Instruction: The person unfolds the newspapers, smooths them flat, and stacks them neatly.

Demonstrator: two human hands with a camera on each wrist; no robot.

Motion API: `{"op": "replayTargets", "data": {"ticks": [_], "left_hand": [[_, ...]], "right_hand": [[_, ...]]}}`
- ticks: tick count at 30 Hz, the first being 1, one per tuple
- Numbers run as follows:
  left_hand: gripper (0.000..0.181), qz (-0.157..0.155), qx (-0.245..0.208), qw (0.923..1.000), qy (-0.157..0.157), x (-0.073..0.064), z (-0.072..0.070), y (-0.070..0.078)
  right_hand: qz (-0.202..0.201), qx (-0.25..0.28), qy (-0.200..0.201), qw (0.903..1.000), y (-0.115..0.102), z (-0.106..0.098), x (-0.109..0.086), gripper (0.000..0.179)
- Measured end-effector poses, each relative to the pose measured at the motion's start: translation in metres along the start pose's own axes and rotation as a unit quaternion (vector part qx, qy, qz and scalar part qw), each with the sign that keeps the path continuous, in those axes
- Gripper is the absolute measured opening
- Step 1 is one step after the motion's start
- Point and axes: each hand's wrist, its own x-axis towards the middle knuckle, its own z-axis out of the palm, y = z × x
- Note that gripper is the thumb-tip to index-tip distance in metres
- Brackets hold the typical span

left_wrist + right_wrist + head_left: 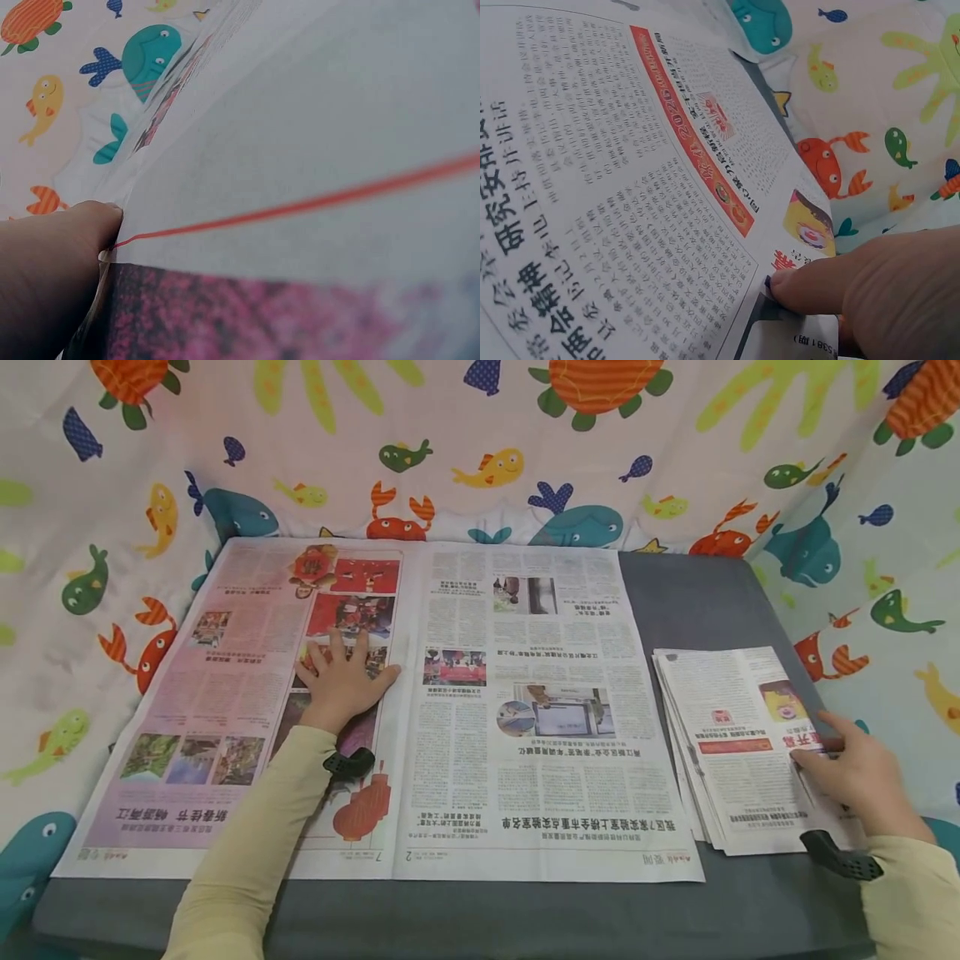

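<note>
An open newspaper [450, 785] lies spread on the dark grey table, its print upside down from my side. My left hand [345, 685] rests on the left page with fingers spread, over red pictures. In the left wrist view the thumb [67, 232] touches the paper beside a thin red printed line. At the right, a stack of folded newspapers [735, 777] lies on the table. My right hand [862, 777] holds the stack's right edge, thumb on the top sheet and fingers along the side. The right wrist view shows that thumb [817, 285]; the other fingers are mostly hidden.
The grey table [525, 914] shows along the front and at the back right. A curtain [480, 502] printed with sea animals stands behind and on both sides. The folded stack lies close to the spread newspaper's right edge. Each wrist wears a black band [348, 764].
</note>
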Motion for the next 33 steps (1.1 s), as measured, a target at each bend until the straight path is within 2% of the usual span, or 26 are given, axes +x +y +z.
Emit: {"op": "replayTargets", "data": {"ticks": [2, 6, 11, 14, 17, 19, 21, 23, 26, 29, 32, 33], "left_hand": [[0.096, -0.001, -0.001, 1.0, 0.0, 0.0, 0.001, 0.0], [0.096, 0.002, -0.006, 1.0, 0.002, 0.002, 0.002, 0.001], [0.095, 0.009, -0.011, 0.9999, 0.005, 0.002, 0.001, 0.0], [0.095, 0.008, -0.011, 0.9999, 0.005, 0.002, 0.001, 0.0], [0.096, 0.004, -0.013, 0.9999, 0.002, 0.001, 0.0, 0.0], [0.095, 0.002, -0.013, 0.9999, 0.0, 0.0, 0.0, 0.001], [0.095, 0.002, -0.013, 0.9999, -0.001, 0.0, 0.0, 0.001], [0.096, 0.002, -0.011, 0.9999, 0.0, 0.0, -0.001, 0.002], [0.095, 0.002, -0.012, 0.9999, -0.002, 0.0, -0.001, 0.002], [0.095, 0.003, -0.014, 0.9999, -0.003, 0.0, -0.001, 0.001], [0.095, 0.003, -0.013, 0.9999, -0.001, 0.0, -0.001, 0.0], [0.095, 0.002, -0.013, 0.9999, -0.001, 0.0, -0.001, 0.0]], "right_hand": [[0.013, 0.007, 0.004, 0.9999, 0.002, 0.0, 0.001, 0.086], [0.012, 0.014, -0.002, 0.9998, 0.007, -0.003, 0.002, 0.093], [-0.046, 0.041, -0.032, 0.9976, 0.01, -0.007, -0.002, 0.094], [-0.084, 0.103, -0.074, 0.9884, 0.01, -0.006, -0.007, 0.089], [-0.105, 0.194, -0.134, 0.9661, 0.011, -0.005, -0.009, 0.083], [-0.108, 0.256, -0.17, 0.9456, 0.011, -0.006, -0.01, 0.08], [-0.113, 0.296, -0.185, 0.9303, 0.011, -0.008, -0.01, 0.08], [-0.115, 0.342, -0.185, 0.9141, 0.01, -0.011, -0.01, 0.079], [-0.115, 0.427, -0.183, 0.8779, 0.006, -0.019, -0.012, 0.077], [-0.142, 0.515, -0.17, 0.828, -0.003, -0.031, -0.014, 0.074], [-0.167, 0.556, -0.13, 0.8037, -0.025, -0.045, -0.016, 0.071], [-0.163, 0.566, -0.12, 0.799, -0.036, -0.049, -0.017, 0.071]]}}
